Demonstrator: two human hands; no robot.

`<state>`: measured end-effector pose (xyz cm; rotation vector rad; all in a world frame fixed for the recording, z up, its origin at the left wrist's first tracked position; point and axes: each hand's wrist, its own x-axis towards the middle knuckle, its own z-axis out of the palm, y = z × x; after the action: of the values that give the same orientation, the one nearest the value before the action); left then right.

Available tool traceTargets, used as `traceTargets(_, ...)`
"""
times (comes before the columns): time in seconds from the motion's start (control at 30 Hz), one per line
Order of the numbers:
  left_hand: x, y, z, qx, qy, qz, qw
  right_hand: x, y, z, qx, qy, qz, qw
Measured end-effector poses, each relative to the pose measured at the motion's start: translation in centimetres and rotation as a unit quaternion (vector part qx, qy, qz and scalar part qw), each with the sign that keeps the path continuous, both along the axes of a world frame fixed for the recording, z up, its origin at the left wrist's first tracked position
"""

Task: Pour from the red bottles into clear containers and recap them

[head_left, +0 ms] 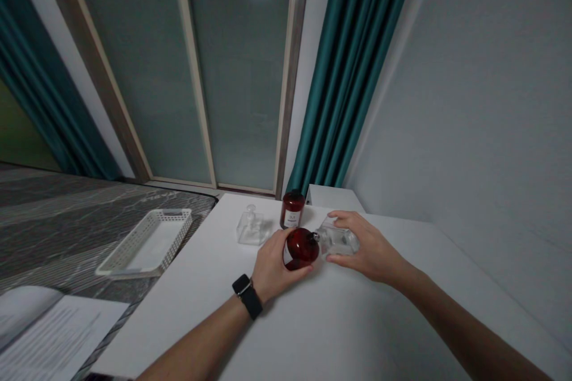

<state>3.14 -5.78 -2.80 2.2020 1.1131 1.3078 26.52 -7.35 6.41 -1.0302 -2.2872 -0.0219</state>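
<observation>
The two hands are each closed on a bottle over the white bench (pixel 313 321). The left hand (pixel 274 271) grips a dark red bottle (pixel 302 245), tilted with its neck to the right; only a sliver of its white label shows, so no word can be read. The right hand (pixel 373 253) grips a clear glass bottle (pixel 338 239), tipped with its mouth at the red bottle's neck (whether they touch, I cannot tell). Just behind stands a second red bottle (pixel 292 211), upright, its white label (pixel 292 218) bearing a dark mark above smaller lines, too small to read for certain. To its left sits a square glass bottle (pixel 251 228) with a round stopper. At lower left, an open book (pixel 67 333) shows rows of print, blurred beyond reading.
</observation>
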Motion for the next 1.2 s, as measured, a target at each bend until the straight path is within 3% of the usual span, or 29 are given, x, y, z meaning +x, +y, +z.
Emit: traceTargets(1.2, -0.06, -0.12, 0.35, -0.007, 0.007, -0.021, 1.0, 0.49, -0.06, -0.12, 0.0, -0.007, 0.009, 1.0)
